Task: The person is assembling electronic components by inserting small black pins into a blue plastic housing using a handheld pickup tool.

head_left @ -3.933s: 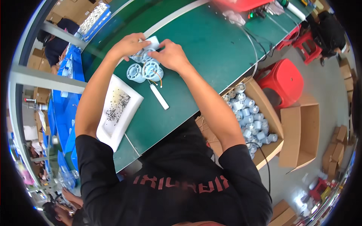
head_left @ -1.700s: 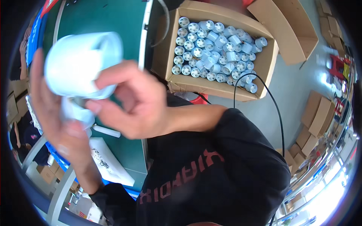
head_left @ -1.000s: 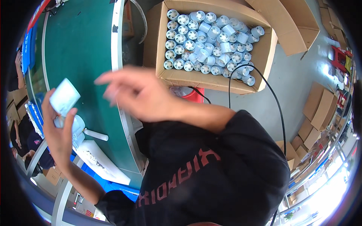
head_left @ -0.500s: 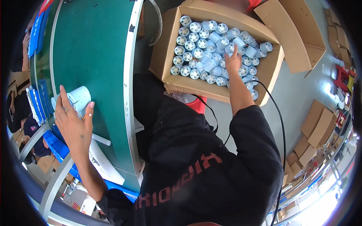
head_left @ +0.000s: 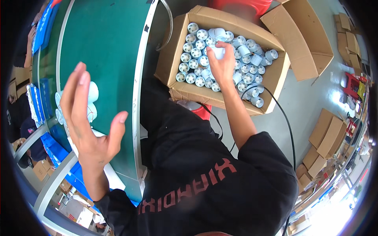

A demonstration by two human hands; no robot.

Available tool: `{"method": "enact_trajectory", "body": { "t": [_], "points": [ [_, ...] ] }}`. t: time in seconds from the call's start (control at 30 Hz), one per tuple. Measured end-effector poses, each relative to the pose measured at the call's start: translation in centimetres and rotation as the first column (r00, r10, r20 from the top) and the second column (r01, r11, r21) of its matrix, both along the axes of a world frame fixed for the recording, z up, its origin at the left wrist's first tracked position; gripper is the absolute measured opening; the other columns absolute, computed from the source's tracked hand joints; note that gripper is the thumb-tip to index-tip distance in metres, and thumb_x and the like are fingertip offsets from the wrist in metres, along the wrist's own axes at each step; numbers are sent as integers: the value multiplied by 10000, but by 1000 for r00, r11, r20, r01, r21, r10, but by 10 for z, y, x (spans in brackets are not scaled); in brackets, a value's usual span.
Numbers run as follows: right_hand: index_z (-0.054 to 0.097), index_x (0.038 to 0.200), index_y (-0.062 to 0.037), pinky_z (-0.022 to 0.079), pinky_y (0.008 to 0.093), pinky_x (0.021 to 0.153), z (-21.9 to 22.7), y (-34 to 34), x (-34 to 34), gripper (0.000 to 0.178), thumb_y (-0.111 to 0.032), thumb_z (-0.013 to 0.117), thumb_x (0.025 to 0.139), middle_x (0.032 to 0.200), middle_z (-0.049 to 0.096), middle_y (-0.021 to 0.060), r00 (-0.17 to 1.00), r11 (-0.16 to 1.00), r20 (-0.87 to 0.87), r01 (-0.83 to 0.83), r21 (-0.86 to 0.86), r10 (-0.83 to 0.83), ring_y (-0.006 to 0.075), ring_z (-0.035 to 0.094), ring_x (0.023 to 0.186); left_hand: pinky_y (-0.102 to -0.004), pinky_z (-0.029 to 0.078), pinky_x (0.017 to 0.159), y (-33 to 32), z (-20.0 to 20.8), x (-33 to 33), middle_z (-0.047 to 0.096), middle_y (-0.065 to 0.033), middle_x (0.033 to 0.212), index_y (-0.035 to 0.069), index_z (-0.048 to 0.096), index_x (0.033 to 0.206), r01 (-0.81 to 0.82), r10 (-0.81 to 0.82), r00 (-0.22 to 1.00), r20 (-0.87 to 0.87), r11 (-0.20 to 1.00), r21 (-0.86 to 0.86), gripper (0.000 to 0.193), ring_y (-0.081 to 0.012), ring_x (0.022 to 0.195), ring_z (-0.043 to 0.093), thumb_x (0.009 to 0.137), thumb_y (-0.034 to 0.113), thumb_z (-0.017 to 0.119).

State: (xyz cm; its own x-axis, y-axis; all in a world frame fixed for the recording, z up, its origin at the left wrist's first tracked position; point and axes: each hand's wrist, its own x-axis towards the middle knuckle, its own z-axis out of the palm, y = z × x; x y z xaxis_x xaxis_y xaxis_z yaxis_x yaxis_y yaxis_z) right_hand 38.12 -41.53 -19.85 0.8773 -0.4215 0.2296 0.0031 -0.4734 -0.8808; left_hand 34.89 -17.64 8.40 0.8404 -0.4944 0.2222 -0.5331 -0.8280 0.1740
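Partly hidden, right hand (head_left: 221,65) fingers among white cylinders (head_left: 197,63), grasp unclear

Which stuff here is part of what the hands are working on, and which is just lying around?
In use:
right hand
open cardboard box of white cylindrical parts
white cylindrical parts on the green table
left hand, raised open

Lying about:
empty cardboard boxes
red plastic stool

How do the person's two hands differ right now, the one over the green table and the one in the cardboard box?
The left hand is raised above the green table, fingers spread, palm showing, holding nothing. The right hand reaches down into the cardboard box, back showing, fingers curled on one of the white cylindrical parts. The left hand looks bigger, being nearer the camera. Both are bare, with black sleeves.
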Motion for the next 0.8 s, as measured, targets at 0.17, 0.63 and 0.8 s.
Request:
{"method": "enact_trajectory", "body": {
  "t": [0.17,0.63,0.8],
  "points": [
    [587,1047,-10,487,427,851,-112,-34,24,558,-466,643,732,1057,635,237,621,989,-769,90,-119,-150,339,619,1012,-471,365,1025,20,-4,-14,441,-239,1330,20,361,1370,-36,20,994,-108,989,-146,609,-367,1208,486,815,119,593],
    [377,1357,-57,440,450,942,-176,-41,35,834,-602,589,763,1312,340,301,476,979,-861,6,-203,-182,445,538,1087,-397,438,926,73,-10,-68,524,-250,1230,-40,353,1353,-455,336,865,-372,838,-302,563,-309,1090,568,863,127,576],
    [417,1335,-44,451,455,928,-154,-18,15,943,-686,630,679,1386,222,323,520,976,-838,-35,-214,-165,472,518,1105,-397,436,937,78,-9,-69,535,-246,1219,-47,367,1340,-467,340,858,-384,828,-310,544,-306,1076,574,867,125,576]
  ]
}}
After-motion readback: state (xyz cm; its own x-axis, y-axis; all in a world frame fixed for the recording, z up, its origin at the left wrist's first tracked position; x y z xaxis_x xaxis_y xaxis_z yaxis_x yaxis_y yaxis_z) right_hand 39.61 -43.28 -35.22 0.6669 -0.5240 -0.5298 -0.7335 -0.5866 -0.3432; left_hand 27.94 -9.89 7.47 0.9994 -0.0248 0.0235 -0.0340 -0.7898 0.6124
